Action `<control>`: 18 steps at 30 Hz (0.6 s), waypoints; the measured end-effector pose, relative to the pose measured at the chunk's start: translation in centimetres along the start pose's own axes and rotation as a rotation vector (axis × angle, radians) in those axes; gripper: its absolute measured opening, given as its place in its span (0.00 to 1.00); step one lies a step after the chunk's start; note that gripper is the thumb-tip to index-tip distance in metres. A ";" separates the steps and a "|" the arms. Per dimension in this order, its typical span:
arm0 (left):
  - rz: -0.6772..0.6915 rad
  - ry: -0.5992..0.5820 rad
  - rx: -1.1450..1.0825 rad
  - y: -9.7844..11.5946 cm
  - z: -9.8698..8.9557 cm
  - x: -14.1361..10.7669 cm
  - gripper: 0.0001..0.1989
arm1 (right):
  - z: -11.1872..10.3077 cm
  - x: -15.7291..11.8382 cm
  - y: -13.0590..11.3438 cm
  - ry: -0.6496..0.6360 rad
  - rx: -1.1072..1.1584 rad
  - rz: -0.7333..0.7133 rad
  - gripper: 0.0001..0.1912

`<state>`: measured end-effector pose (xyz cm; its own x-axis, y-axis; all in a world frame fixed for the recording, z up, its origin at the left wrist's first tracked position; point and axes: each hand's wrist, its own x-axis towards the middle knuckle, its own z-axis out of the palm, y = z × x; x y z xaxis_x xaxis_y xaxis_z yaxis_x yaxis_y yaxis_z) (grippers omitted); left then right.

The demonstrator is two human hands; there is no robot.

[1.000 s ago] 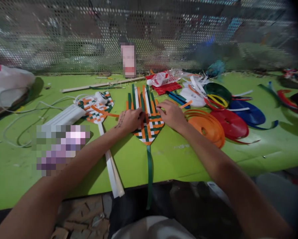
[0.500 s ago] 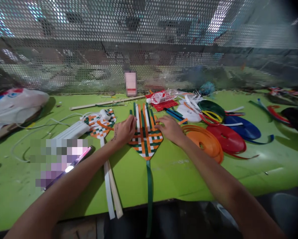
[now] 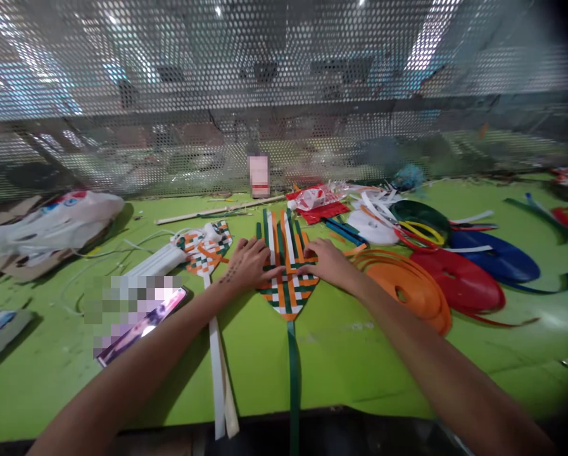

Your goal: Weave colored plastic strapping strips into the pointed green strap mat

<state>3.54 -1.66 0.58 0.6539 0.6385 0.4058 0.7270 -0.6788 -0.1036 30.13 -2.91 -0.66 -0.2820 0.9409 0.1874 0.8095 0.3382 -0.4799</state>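
A pointed fan-shaped mat (image 3: 288, 294), woven from orange, green and white plastic strips, lies on the green table with a green strip (image 3: 294, 380) trailing over the front edge. My left hand (image 3: 252, 263) rests on its left side, fingers spread over the upright strips and thumb stretched inward. On the right side, my right hand (image 3: 328, 261) touches the weave with curved fingers, its thumb apart from them and pointing at the other thumb. Both thumbs press on the middle of the weave, by an orange cross strip. What lies under the palms is hidden.
Left of the mat lies a second woven fan (image 3: 202, 253) with a white tail, a power strip (image 3: 153, 266) and a lit phone (image 3: 144, 326). Orange (image 3: 407, 285), red (image 3: 459, 278) and blue (image 3: 497, 256) strip coils lie right. Perforated mesh (image 3: 284, 95) rises behind.
Both thumbs have come inward and down onto the middle of the weave from its side edges. The view has shifted, so everything sits lower in the picture.
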 end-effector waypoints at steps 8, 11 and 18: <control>0.038 0.013 -0.024 0.1 0.0 0.1 0.27 | 0.1 0.0 -0.3 0.005 0.004 0.014 0.20; 0.050 -0.022 -0.032 0.3 0.2 0.0 0.26 | 0.0 0.0 -0.6 0.013 -0.004 0.027 0.21; -0.006 -0.030 -0.090 0.6 0.0 0.0 0.23 | -0.1 -0.1 -0.9 0.005 -0.046 0.012 0.21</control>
<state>3.94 -2.03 0.49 0.6567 0.6524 0.3783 0.7100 -0.7040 -0.0186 29.47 -3.29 -0.17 -0.2696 0.9449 0.1857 0.8356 0.3254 -0.4426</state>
